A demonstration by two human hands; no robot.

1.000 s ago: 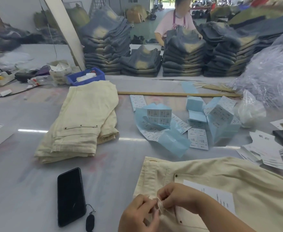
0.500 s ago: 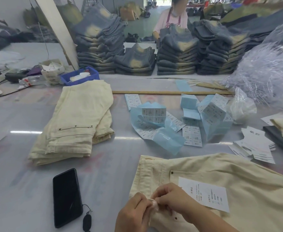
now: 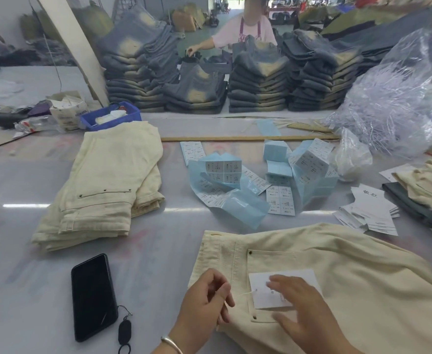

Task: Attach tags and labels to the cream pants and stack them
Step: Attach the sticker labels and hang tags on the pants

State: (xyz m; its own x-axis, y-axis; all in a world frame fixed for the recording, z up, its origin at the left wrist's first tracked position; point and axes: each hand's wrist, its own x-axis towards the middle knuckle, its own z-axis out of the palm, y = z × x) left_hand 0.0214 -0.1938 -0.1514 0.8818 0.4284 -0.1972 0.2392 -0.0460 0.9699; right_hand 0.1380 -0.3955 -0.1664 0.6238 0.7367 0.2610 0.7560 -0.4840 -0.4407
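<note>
pants [image 3: 350,290] lay at table's near edge, long axis running right | tag [image 3: 263,284] on back pocket, under right hand [image 3: 304,310], fingers spread flat | left hand [image 3: 204,307] pinched tag string [image 3: 243,295] | finished stack [image 3: 102,185] left, nearer left hand

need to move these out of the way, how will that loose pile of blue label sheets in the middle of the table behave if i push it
The blue label sheets look thin and curled, so they would probably slide easily on the glossy table. They lie loose and overlapping, so a push would likely scatter them, and the upstanding folded ones may tip over.
</note>
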